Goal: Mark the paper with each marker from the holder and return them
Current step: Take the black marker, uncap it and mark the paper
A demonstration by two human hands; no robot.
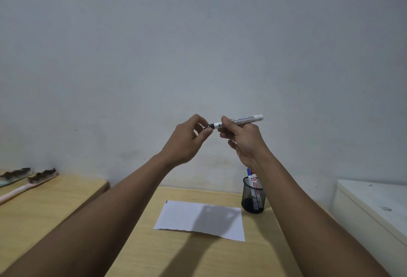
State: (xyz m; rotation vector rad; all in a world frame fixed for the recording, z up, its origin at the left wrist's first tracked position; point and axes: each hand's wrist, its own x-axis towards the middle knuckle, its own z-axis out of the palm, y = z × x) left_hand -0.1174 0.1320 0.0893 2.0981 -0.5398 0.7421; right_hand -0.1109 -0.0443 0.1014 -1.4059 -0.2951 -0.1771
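Note:
A white marker [242, 120] is held level in the air, high above the desk. My right hand [241, 140] grips its barrel. My left hand [190, 140] pinches the marker's dark left end, where the cap sits; most of that end is hidden by my fingers. Below lies a white sheet of paper [182, 217] with a tiny mark at its far left corner. Right of the sheet stands a black mesh holder [253, 199] with a blue-capped marker [249, 174] and a red-capped marker [254, 177] upright in it.
The wooden desk [198, 254] runs up to a plain wall. A second wooden surface [44, 201] at the left carries two long-handled brushes [28, 182]. A white cabinet [374, 206] stands at the right.

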